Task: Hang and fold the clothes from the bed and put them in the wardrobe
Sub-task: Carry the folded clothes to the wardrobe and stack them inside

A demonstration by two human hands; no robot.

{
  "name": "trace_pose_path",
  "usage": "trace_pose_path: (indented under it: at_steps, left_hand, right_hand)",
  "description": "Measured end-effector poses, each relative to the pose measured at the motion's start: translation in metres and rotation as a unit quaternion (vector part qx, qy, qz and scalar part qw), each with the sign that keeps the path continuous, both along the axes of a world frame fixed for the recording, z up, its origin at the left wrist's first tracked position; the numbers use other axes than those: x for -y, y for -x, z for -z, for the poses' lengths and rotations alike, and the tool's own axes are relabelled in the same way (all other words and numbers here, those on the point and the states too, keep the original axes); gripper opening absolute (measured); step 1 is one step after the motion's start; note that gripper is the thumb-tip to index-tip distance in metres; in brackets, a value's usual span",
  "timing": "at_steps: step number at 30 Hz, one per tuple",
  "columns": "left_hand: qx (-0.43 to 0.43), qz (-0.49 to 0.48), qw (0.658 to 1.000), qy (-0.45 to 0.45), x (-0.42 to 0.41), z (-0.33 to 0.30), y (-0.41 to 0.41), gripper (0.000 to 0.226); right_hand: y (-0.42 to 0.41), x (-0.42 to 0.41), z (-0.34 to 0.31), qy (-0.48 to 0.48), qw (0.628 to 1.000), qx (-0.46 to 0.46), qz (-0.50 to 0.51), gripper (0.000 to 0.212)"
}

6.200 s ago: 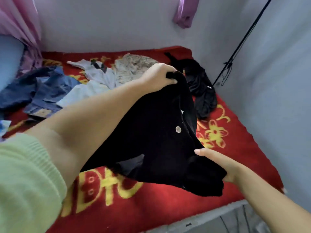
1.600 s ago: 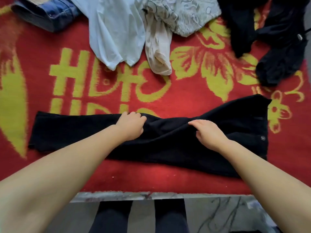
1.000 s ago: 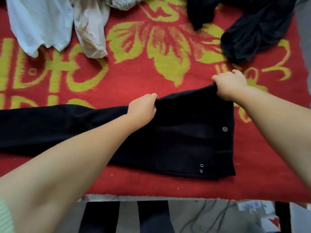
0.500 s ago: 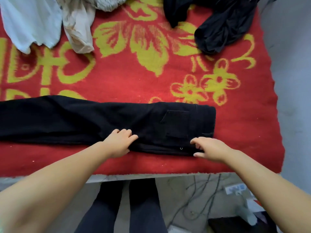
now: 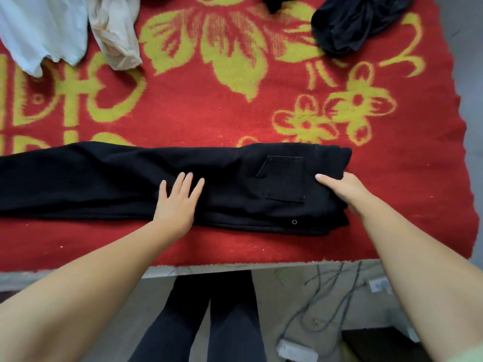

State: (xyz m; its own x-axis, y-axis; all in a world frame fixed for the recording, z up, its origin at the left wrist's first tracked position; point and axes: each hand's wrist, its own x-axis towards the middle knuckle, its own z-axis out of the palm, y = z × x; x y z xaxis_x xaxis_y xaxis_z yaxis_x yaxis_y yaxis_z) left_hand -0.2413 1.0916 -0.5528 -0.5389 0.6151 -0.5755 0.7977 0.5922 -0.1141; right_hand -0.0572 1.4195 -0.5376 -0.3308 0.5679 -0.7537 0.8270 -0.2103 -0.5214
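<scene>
Black trousers [image 5: 117, 178] lying lengthwise along bed [image 5: 235, 246] front edge; left hand [image 5: 177, 198] pressing flat mid-length, right hand [image 5: 342, 189] gripping waistband end.

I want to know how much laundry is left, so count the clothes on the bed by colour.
Black: 2, the long black trousers laid flat under both hands, and a crumpled black garment at the far right.
White or pale blue: 1, a white cloth top at the far left.
Cream: 1, a cream fabric piece beside it.
Total: 4 in view.
</scene>
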Motion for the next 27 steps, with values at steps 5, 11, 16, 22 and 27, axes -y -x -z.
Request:
trace_pose_path:
  at_steps: [5, 11, 16, 22, 27]
  left_hand:
    - [-0.039, -0.213, 0.975, -0.045, 0.018, -0.003, 0.014, 0.091]
    - [-0.017, -0.273, 0.96, -0.062, 0.035, 0.014, 0.031, 0.083]
    - [-0.08, -0.19, 0.978, -0.043, 0.029, 0.019, 0.053, 0.037]
    - [-0.093, -0.016, 0.995, 0.032, 0.078, 0.01, 0.081, 0.035]
    - [-0.074, -0.028, 0.997, -0.003, 0.05, -0.001, 0.065, 0.036]
  right_hand:
    - [0.002, -0.044, -0.033, -0.166, 0.978, 0.016, -0.128, 0.042]
    - [-0.024, -0.083, -0.02, -0.24, 0.95, 0.164, -0.112, 0.046]
    - [-0.023, -0.086, -0.007, -0.229, 0.943, 0.202, -0.131, 0.045]
    - [-0.014, -0.083, -0.009, -0.24, 0.935, 0.234, -0.12, 0.039]
    - [-0.004, -0.072, -0.025, -0.248, 0.937, 0.22, -0.112, 0.027]
